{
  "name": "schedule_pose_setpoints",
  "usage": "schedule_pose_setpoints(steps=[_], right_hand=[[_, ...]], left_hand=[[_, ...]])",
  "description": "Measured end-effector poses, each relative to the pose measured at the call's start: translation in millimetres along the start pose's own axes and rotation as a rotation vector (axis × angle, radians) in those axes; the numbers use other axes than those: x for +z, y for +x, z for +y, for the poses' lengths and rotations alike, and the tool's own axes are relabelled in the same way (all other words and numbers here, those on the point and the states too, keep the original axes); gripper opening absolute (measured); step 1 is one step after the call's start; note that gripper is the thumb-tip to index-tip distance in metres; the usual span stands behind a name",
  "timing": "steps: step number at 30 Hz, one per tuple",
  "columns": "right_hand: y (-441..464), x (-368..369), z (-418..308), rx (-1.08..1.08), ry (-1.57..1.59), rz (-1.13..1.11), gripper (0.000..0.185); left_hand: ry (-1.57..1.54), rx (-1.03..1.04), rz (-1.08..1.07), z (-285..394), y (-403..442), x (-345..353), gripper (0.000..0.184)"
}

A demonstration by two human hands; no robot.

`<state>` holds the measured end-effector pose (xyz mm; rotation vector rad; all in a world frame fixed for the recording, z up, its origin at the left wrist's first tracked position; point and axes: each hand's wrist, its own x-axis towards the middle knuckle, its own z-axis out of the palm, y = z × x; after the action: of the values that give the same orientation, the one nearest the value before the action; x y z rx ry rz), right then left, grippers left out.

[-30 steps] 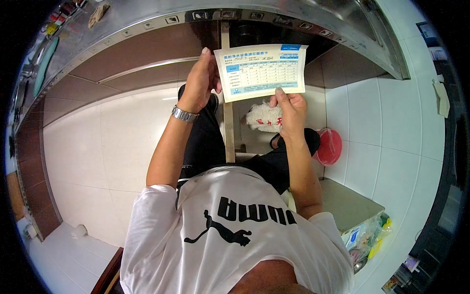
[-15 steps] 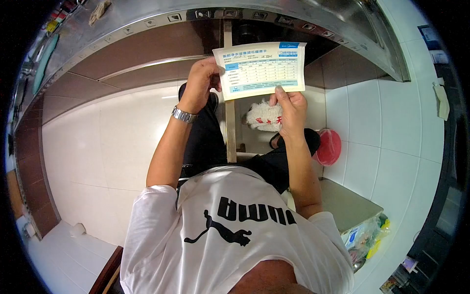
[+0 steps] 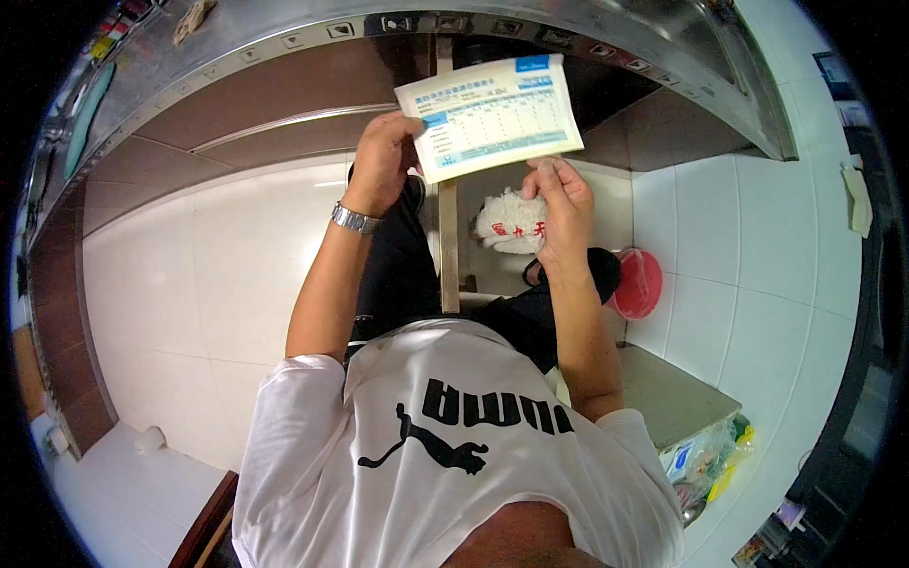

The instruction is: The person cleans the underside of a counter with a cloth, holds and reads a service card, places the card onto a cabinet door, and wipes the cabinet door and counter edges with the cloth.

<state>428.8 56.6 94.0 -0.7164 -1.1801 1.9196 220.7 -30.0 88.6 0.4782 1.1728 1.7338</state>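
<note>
A printed card [image 3: 492, 114] with a blue-headed table is held up in front of the cabinet, tilted with its right side higher. My left hand [image 3: 383, 161], with a metal watch on the wrist, is closed on the card's left edge, thumb on its face. At the card's lower right edge is my right hand [image 3: 561, 204], its fingers bent together and the thumb no longer over the print. Whether these fingertips grip anything is too small to tell. Below the card, partly behind my right hand, is a fluffy white thing [image 3: 509, 222] with red characters.
A steel counter [image 3: 312, 24] curves along the top above brown cabinet fronts [image 3: 284, 95]. A vertical metal bar [image 3: 448, 246] stands between my legs. To the right are a red bucket [image 3: 638, 284], a grey-topped box [image 3: 672, 398], plastic bags [image 3: 705, 459] and a tiled wall [image 3: 729, 227].
The card has moved up and left and tilted, its right side rising. My left thumb still lies on it. My right thumb has come off the card's face to its lower edge.
</note>
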Motion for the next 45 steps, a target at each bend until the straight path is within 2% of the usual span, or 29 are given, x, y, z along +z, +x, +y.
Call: schedule_pose_setpoints(steps=[4, 6, 8, 10, 11, 13, 14, 16, 20, 22, 23, 25, 28, 31, 32, 34, 35, 36, 38, 39, 42, 43, 45], right_hand=[[-16.2, 12.3, -12.5, 0.046, 0.226, -0.022, 0.019], [-27.4, 26.0, -19.4, -0.149, 0.194, -0.201, 0.025], [-41.6, 38.9, -29.4, -0.121, -0.005, -0.449, 0.033], [-52.0, 17.3, -29.4, -0.407, -0.590, -0.635, 0.034], [-56.4, 13.1, -28.3, -0.413, -0.587, -0.640, 0.034], [-62.4, 11.2, -25.7, -0.597, -0.881, -0.724, 0.033], [-63.6, 10.4, -28.5, -0.598, -0.879, -0.731, 0.033], [-55.6, 23.4, -20.8, -0.640, -1.109, -0.672, 0.031], [-45.9, 23.6, -12.1, -0.680, -1.087, -0.643, 0.030], [-39.1, 24.6, -7.9, -0.708, -1.081, -0.614, 0.030], [-28.7, 42.2, 5.1, -0.692, -1.116, -0.602, 0.029], [-11.7, 53.1, 11.1, -0.678, -1.099, -0.608, 0.029], [5.0, 57.7, 11.6, -0.658, -1.094, -0.585, 0.029], [24.9, 45.0, 13.3, -0.298, -1.154, -0.593, 0.029], [32.5, 46.2, 15.5, -0.299, -1.154, -0.594, 0.029], [49.2, 49.7, 22.8, -0.414, -0.982, -0.470, 0.030], [65.0, 36.0, 42.5, -0.419, -1.120, -0.451, 0.033], [81.0, 27.9, 55.6, -0.420, -1.120, -0.452, 0.033], [107.2, 19.7, 69.9, -0.984, -1.363, -0.423, 0.039], [113.4, 18.8, 66.4, -0.830, -1.277, -0.482, 0.042], [127.9, 22.6, 65.2, -0.740, -1.360, -0.473, 0.041], [126.4, 20.0, 65.1, -0.740, -1.360, -0.474, 0.041], [118.7, 16.9, 62.5, -0.914, -1.329, -0.464, 0.040]], left_hand=[[-0.126, 0.083, 0.095, 1.9, -2.7, -9.5, 0.013], [-0.151, 0.092, 0.131, 1.7, 0.2, -17.4, 0.010], [-0.197, 0.090, 0.137, 3.4, 0.8, -20.0, 0.007], [-0.254, 0.114, 0.154, 5.0, -5.2, 6.3, 0.007], [-0.252, 0.122, 0.156, 7.8, -7.3, 12.2, 0.007], [-0.221, 0.105, 0.085, 12.0, -8.9, 15.0, 0.008], [-0.222, 0.109, 0.090, 10.4, -7.1, 10.4, 0.008], [-0.159, 0.113, 0.013, 5.7, 5.9, -19.3, 0.014], [-0.249, 0.130, 0.060, 8.2, 2.0, -7.6, 0.009], [-0.273, 0.149, 0.180, 10.8, -0.8, -5.0, 0.010], [-0.284, 0.144, 0.192, 16.5, 3.2, -28.3, 0.010], [-0.169, 0.163, 0.052, 23.8, 7.0, -42.4, 0.012], [-0.145, 0.170, 0.114, 28.3, 4.6, -37.2, 0.014], [-0.147, 0.175, 0.085, 14.9, 6.2, -33.5, 0.013], [-0.147, 0.176, 0.085, 13.6, 7.1, -34.4, 0.013], [-0.167, 0.193, 0.101, 12.6, 8.9, -36.0, 0.012], [-0.167, 0.194, 0.101, 12.6, 8.8, -34.9, 0.012], [-0.176, 0.177, 0.155, 13.5, 7.2, -31.9, 0.012], [-0.186, 0.163, 0.213, 13.3, 7.3, -32.5, 0.013], [-0.192, 0.163, 0.198, 12.3, 8.7, -34.1, 0.013], [-0.191, 0.164, 0.150, 11.7, 8.5, -34.9, 0.014], [-0.182, 0.164, 0.113, 11.6, 6.8, -31.5, 0.014], [-0.187, 0.175, 0.131, 10.5, 3.2, -23.1, 0.013]])
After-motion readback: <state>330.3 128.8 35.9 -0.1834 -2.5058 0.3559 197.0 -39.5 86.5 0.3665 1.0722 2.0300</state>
